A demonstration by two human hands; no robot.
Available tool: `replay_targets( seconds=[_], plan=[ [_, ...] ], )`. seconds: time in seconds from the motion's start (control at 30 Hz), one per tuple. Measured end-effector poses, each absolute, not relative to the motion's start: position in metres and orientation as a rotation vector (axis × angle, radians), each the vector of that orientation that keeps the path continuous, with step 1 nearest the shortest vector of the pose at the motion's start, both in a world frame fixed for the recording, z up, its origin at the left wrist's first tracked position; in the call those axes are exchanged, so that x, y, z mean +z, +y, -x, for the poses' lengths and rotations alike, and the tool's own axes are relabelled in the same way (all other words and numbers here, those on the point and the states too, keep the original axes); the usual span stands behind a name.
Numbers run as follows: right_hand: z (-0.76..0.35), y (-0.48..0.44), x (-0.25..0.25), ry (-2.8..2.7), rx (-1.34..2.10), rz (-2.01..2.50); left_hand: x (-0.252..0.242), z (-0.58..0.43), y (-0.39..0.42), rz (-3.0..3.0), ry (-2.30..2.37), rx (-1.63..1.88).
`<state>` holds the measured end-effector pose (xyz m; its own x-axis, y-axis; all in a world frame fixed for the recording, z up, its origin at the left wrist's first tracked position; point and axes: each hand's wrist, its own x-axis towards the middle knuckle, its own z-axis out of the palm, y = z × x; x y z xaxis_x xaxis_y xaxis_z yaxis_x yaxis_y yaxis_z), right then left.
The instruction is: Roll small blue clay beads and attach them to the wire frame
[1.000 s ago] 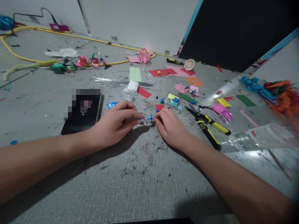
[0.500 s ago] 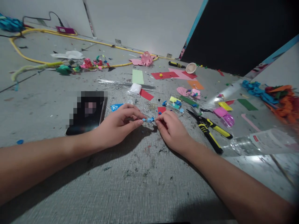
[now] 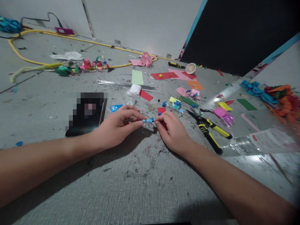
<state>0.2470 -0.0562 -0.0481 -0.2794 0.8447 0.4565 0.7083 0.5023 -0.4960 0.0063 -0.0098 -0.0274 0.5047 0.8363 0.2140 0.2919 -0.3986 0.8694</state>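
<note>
A small blue piece [image 3: 149, 120] sits between my two hands, just above the grey surface [image 3: 140, 184]. My left hand [image 3: 120, 125] pinches its left end between thumb and fingers. At its right end, the thumb and forefinger of my right hand [image 3: 172, 131] are pressed together on it. A blue packet [image 3: 116, 108] lies just behind my left hand. Beyond my right hand are a red paper piece [image 3: 161, 111] and a small clear bag with yellow and blue clay [image 3: 175, 102].
A phone [image 3: 87, 115] lies left of my left hand. Pliers [image 3: 208, 128] and a clear bottle [image 3: 264, 140] are at the right. Thin wires [image 3: 114, 83], coloured papers [image 3: 137, 77] and a yellow cable [image 3: 89, 40] lie farther back.
The whole view has shifted slightly. Both hands keep their hold on the blue piece, which appears turned a little.
</note>
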Motion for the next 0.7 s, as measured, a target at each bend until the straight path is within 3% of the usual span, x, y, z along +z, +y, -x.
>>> replay_targets(
  seconds=[0.7],
  plan=[
    [-0.242,-0.065,-0.0451,-1.942,0.355,1.258,-0.0226,-0.0085,-0.0126,-1.735,0.886,0.75]
  ],
)
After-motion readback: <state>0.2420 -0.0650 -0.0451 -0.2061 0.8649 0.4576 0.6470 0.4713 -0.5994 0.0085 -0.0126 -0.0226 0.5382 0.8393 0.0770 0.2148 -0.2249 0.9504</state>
